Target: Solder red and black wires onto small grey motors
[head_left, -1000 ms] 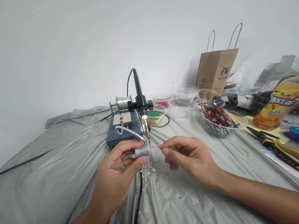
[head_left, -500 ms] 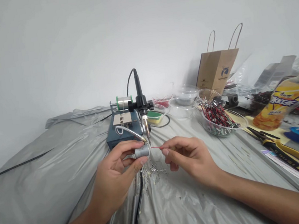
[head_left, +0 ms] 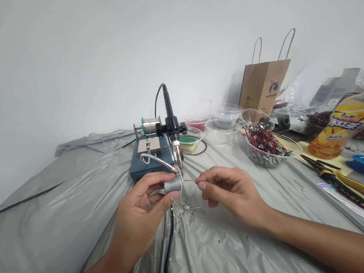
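Observation:
My left hand pinches a small grey cylindrical motor between thumb and fingers, right under the tip of a soldering iron clamped upright on a blue stand. My right hand pinches a thin red wire and holds its end against the motor's right face. A metal solder feed tube curves from the stand toward the same spot. A solder spool sits on top of the stand.
Solder scraps lie on the grey plastic sheet below my hands. At right stand clear bowls of red-black wired parts, yellow-handled pliers, an orange drink bottle, a brown paper bag and a green sponge. A black cable runs toward me.

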`<state>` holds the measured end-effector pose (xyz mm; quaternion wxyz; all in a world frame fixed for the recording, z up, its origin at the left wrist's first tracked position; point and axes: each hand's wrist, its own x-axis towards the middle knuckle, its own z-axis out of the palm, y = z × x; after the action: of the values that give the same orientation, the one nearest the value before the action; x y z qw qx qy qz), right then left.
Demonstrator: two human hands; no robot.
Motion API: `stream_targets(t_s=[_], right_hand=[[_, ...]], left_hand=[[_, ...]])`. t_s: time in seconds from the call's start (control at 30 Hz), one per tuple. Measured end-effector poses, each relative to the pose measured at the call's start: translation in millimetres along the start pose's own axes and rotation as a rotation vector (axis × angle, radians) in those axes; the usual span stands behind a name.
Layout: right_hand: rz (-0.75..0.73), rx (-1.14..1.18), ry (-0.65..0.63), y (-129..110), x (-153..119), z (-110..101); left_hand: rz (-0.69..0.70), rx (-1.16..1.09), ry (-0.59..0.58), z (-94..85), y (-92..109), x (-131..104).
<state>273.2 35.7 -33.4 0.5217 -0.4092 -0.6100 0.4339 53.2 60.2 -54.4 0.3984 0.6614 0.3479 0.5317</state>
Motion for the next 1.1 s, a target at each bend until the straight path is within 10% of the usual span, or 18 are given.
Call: stream_targets(t_s=[1.1], right_hand=[[-0.087,-0.170,0.015,0.6,0.3,-3.8]], left_hand=[[-0.022,-0.022,-0.051,-2.9,-4.5,-1.8]])
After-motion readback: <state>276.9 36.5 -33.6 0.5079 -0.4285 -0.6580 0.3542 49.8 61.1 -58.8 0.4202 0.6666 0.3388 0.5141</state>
